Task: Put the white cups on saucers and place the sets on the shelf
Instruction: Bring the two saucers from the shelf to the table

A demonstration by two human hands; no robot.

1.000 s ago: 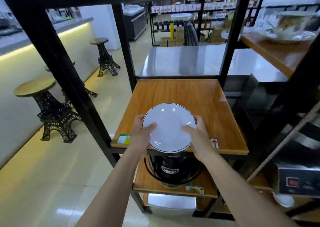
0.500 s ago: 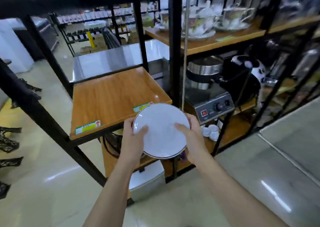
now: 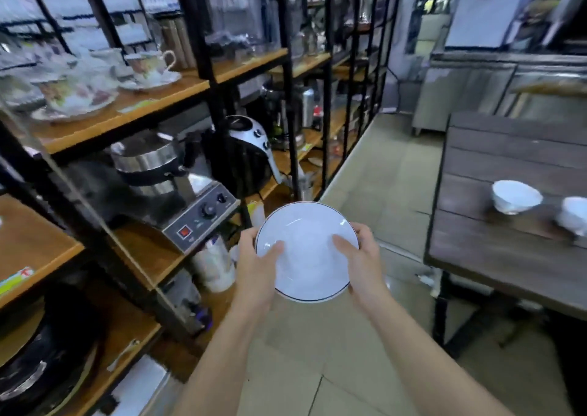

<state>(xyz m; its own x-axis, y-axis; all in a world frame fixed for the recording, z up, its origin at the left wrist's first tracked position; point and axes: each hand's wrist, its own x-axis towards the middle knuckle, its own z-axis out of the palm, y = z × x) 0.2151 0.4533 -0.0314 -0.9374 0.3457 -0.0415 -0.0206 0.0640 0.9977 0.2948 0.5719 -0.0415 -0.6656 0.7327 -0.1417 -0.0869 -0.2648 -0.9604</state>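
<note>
**Saucer in both hands, swinging from shelf to cups**

While we hold the white saucer (image 3: 306, 250) out in front of us, both hands are clasped on it: our left hand (image 3: 255, 264) grips the left rim with the thumb laid across the inside, and our right hand (image 3: 362, 257) does the same on the right rim. It has a thin dark line round its edge, sits roughly level, and hangs over the tiled floor (image 3: 365, 368), touching nothing else.

What has changed is where we face. A second ago the saucer hovered over a bare wooden shelf board; half a second ago we had turned partway past it. Now the shelving unit (image 3: 136, 250) runs off to our left, and the dark plank worktop (image 3: 508, 225) has come into view on the right. We judge that the saucer was not being shelved on its own but is being carried to meet a cup.

Further off on that worktop stand two white cups (image 3: 516, 196), the second one (image 3: 575, 214) cut by the frame edge, both well apart from the saucer and neither on a saucer yet. Motion blur hides their handles.

Beyond, on the left, a silver electric appliance (image 3: 187, 199) and a black-and-white kettle-like machine (image 3: 244, 152) fill a middle shelf, with a flowered tea set (image 3: 95, 82) on the shelf above.

No set looks complete from here, so the task seems to be at an early stage.
</note>
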